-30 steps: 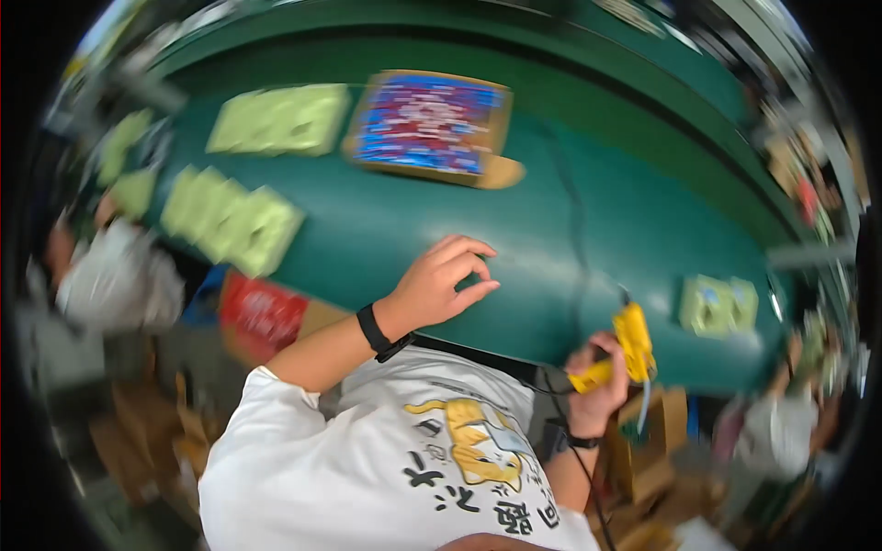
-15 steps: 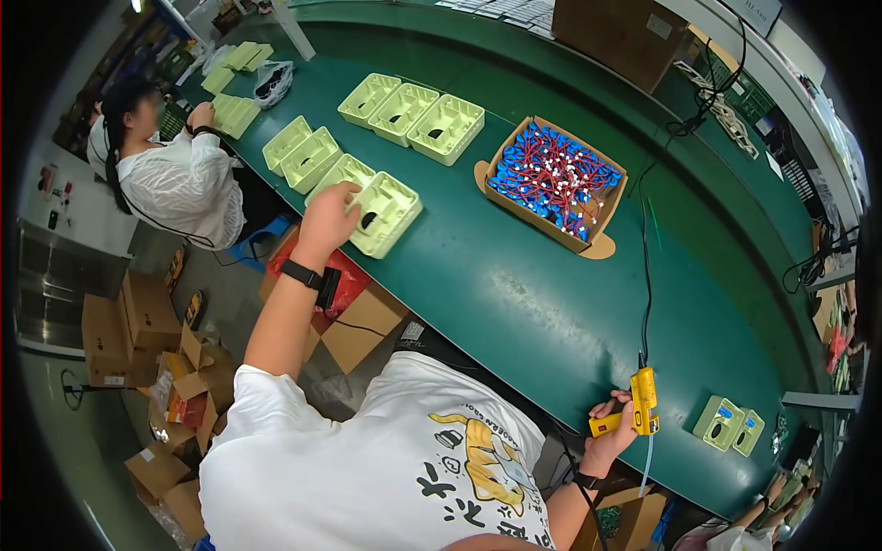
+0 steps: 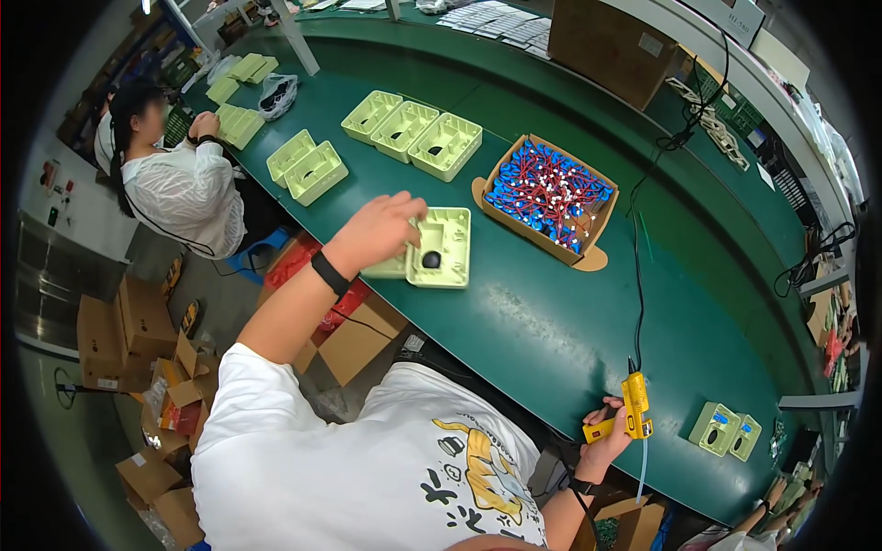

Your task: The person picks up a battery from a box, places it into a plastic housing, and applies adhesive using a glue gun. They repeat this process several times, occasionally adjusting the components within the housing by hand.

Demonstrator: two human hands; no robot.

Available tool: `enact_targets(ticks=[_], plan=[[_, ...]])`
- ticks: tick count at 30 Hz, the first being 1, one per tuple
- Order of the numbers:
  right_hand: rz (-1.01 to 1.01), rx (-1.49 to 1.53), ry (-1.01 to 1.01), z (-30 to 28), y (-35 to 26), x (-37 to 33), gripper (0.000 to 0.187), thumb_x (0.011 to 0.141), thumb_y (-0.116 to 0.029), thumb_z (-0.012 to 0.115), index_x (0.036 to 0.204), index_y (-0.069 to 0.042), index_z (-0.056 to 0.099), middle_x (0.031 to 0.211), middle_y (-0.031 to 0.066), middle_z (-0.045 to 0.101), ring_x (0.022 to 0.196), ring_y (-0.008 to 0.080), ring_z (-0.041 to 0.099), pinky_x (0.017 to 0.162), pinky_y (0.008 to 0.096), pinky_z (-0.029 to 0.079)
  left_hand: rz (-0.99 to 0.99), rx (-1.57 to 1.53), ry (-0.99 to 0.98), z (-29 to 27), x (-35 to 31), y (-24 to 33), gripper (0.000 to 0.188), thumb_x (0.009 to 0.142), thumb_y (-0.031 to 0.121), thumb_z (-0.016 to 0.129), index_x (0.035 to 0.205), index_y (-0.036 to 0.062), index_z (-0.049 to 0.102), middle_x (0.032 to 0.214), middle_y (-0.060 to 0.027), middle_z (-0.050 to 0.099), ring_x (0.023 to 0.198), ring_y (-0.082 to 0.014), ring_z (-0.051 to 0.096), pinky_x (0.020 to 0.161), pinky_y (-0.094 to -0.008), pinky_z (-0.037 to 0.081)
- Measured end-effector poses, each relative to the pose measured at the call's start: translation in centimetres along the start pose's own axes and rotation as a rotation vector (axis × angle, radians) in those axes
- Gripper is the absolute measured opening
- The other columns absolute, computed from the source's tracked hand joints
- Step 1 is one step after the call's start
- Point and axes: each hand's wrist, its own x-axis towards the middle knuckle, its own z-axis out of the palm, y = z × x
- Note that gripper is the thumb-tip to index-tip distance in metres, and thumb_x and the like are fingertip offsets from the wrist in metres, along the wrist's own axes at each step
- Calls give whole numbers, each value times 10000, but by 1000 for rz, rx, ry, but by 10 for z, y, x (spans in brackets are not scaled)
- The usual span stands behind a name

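My left hand (image 3: 381,231) is over two pale green plastic housings at the near edge of the bench. Its slightly blurred fingers are bent but apart, beside the inner wall of the right housing (image 3: 452,241); whether they touch it is hard to see. That housing is an open shell with a round black piece (image 3: 432,260) inside. Most of the left housing (image 3: 388,268) is hidden under my hand. At the right, my right hand (image 3: 608,441) grips a yellow glue gun (image 3: 636,404), with a pale glue stick hanging from its back and a black cord running up.
A cardboard box (image 3: 595,223) of blue parts with red wires stands beyond the housings. More green housings (image 3: 404,129) sit behind and left; two small ones (image 3: 717,430) lie far right. A co-worker (image 3: 179,184) sits at left. Cartons (image 3: 119,331) cover the floor.
My left hand and the two housings have moved right along the bench, and the housings have turned. The left hand's fingers have come apart. My right hand still holds the glue gun.
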Motion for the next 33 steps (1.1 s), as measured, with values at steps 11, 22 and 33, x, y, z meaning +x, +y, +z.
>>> enact_targets(ticks=[11, 22, 33], plan=[[26, -22, 56, 9, -6, 3, 275, 1186, -263, 635, 1179, 10, 661, 1142, 186, 726, 655, 160, 605, 602, 373, 581, 340, -365, 71, 53, 70, 158, 163, 916, 293, 852, 897, 163, 755, 914, -4, 683, 958, -256, 722, 839, -448, 571], [30, -18, 46, 12, -6, 0, 259, 1183, -241, 625, 1187, 16, 659, 1162, 204, 732, 645, 169, 609, 613, 381, 591, -162, -269, 736, 35, 181, 98, 93, 956, 98, 742, 1032, 60, 780, 1045, -179, 720, 1048, -411, 709, 930, -514, 592], [155, -155, 98, -14, -16, 6, 372, 1109, -376, 738, 1326, -94, 628, 960, 66, 654, 763, 191, 622, 679, 362, 538, -31, -307, 346, 75, 241, -14, 319, 711, 337, 868, 840, 47, 833, 775, -238, 746, 777, -478, 745, 703, -603, 598]])
